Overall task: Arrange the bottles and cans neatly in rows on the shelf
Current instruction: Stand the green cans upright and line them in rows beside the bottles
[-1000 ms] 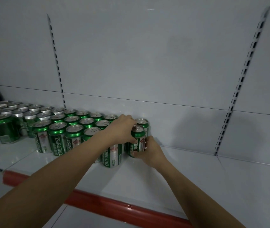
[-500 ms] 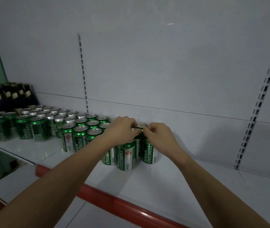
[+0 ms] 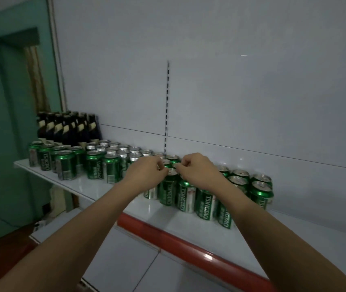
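The cans at the shelf's twelve o'clock could topple if we nudge hard, our left hand and right hand both curled, fingertips pinching their rims.

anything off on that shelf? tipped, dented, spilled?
Nothing tipped or spilled. All green cans stand upright on the shelf, dark bottles upright at the back left. Only oddity: the far-left cans sit looser, with gaps. Dents can't be judged in this blur.
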